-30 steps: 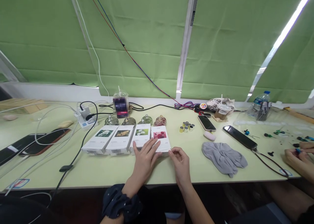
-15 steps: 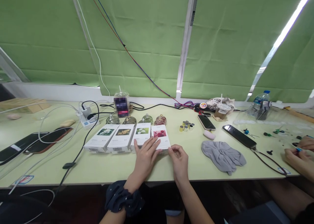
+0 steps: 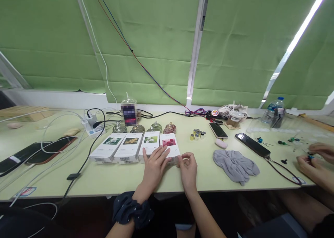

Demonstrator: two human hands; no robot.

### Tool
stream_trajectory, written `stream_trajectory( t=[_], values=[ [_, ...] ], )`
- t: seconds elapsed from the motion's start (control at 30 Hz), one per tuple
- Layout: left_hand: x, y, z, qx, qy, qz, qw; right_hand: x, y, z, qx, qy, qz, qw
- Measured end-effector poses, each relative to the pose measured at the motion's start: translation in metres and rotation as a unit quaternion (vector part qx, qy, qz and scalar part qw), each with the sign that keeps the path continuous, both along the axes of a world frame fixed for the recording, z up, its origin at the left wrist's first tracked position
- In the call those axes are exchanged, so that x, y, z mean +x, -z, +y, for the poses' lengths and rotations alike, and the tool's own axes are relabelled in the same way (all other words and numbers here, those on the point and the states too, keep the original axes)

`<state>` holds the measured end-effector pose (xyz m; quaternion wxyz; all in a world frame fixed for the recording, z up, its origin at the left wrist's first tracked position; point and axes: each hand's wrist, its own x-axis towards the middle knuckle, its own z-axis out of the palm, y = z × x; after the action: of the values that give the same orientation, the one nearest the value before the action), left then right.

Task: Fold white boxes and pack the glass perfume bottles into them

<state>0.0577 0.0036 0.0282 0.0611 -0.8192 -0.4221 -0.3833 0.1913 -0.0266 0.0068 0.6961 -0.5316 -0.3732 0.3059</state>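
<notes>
Several white cardboard boxes with flower pictures lie side by side on the table. My left hand (image 3: pixel 154 165) rests flat, fingers spread, over the front of the white box with the red flower picture (image 3: pixel 170 141) and the edge of the white box with the white flowers on green (image 3: pixel 151 140). At the front right corner of the red-flower box, my right hand (image 3: pixel 189 171) has its thumb and curled fingers against the cardboard. Behind the boxes stand round glass bottles, including a pink one (image 3: pixel 170 128) and a greenish one (image 3: pixel 154 127).
Small gold and silver cylinders (image 3: pixel 198 134), a phone (image 3: pixel 218 130) and a grey cloth (image 3: pixel 236 165) lie to the right. A co-worker's hands (image 3: pixel 311 163) handle small parts at the far right. White cables and a power strip (image 3: pixel 92 126) spread over the left.
The view has shifted slightly. My right hand has moved a little along the box corner; my left hand stays put. The co-worker's hands have moved slightly.
</notes>
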Motion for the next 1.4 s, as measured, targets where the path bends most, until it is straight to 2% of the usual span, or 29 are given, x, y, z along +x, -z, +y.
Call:
stream_trajectory(
  t=[0.23, 0.37, 0.47, 0.63, 0.73, 0.9, 0.97, 1.03, 1.13, 1.23, 1.4],
  values=[
    [-0.002, 0.003, -0.001, 0.014, -0.001, 0.016, 1.0, 0.013, 0.002, -0.003, 0.011, -0.038, -0.122, 0.992],
    [-0.004, 0.007, 0.002, 0.019, -0.002, 0.051, 0.999, 0.018, 0.004, -0.004, 0.049, -0.075, -0.268, 0.959],
    [-0.005, 0.009, 0.003, 0.011, -0.008, 0.066, 0.998, 0.017, 0.005, 0.0, 0.043, -0.099, -0.326, 0.939],
    [-0.005, 0.01, 0.004, 0.02, -0.033, 0.074, 0.996, 0.008, 0.002, 0.005, -0.004, -0.06, -0.411, 0.91],
    [-0.004, 0.01, 0.003, 0.022, -0.053, 0.09, 0.994, 0.004, 0.0, 0.006, -0.026, -0.043, -0.438, 0.898],
    [0.0, 0.012, 0.0, 0.03, -0.089, 0.097, 0.991, 0.009, 0.004, 0.003, 0.002, -0.053, -0.407, 0.912],
    [0.0, 0.015, -0.002, 0.045, -0.088, 0.102, 0.99, 0.017, 0.009, -0.002, 0.014, -0.058, -0.412, 0.909],
    [-0.002, 0.019, -0.005, 0.059, -0.08, 0.113, 0.989, 0.026, 0.015, -0.008, -0.001, -0.051, -0.441, 0.896],
    [-0.009, 0.026, -0.014, 0.059, -0.08, 0.123, 0.987, 0.042, 0.022, -0.021, -0.065, -0.04, -0.497, 0.864],
    [-0.015, 0.032, -0.024, 0.044, -0.095, 0.114, 0.988, 0.055, 0.025, -0.031, -0.105, -0.064, -0.537, 0.834],
    [-0.019, 0.035, -0.035, 0.015, -0.125, 0.086, 0.988, 0.061, 0.022, -0.038, -0.134, -0.083, -0.563, 0.812]
  ],
)
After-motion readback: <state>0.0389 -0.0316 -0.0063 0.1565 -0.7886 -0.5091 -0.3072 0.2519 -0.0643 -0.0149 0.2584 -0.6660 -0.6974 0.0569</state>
